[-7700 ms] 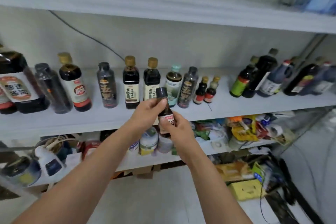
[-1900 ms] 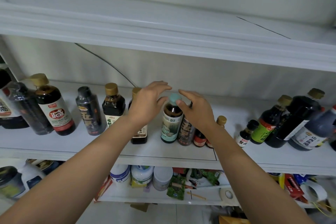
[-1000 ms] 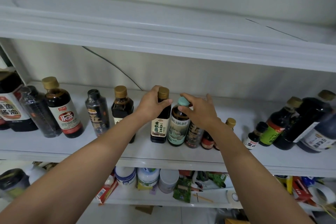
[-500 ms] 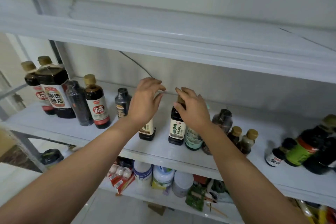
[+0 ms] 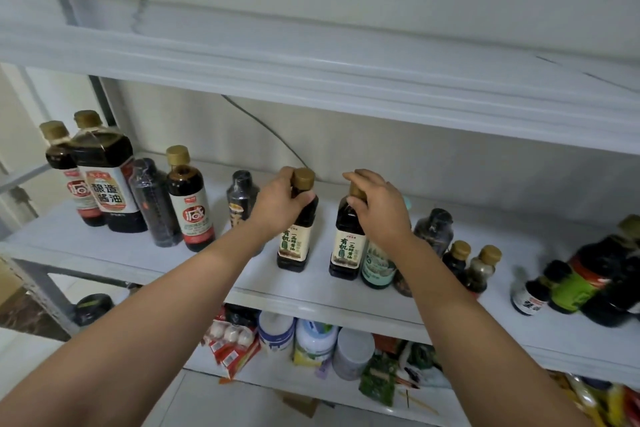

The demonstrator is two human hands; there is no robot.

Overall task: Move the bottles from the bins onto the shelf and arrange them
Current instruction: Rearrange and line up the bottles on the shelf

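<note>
A white shelf (image 5: 104, 255) is running along a pale wall (image 5: 450, 163), carrying a row of dark sauce bottles. The left hand (image 5: 280, 206) is gripping the neck of a gold-capped bottle (image 5: 294, 248). The right hand (image 5: 381, 210) is curling over the cap of its twin (image 5: 346, 251) just beside it. Both bottles are standing upright mid-shelf. Jars (image 5: 313, 343) are crowding the lower shelf (image 5: 311, 383).

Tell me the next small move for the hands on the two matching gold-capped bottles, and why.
Probably slide the left gold-capped bottle, gripped at its neck by the left hand, rightward beside the right gold-capped bottle, which the right hand holds. Both stand upright on the shelf with a gap between them; closing it pairs the matching labels.
</note>
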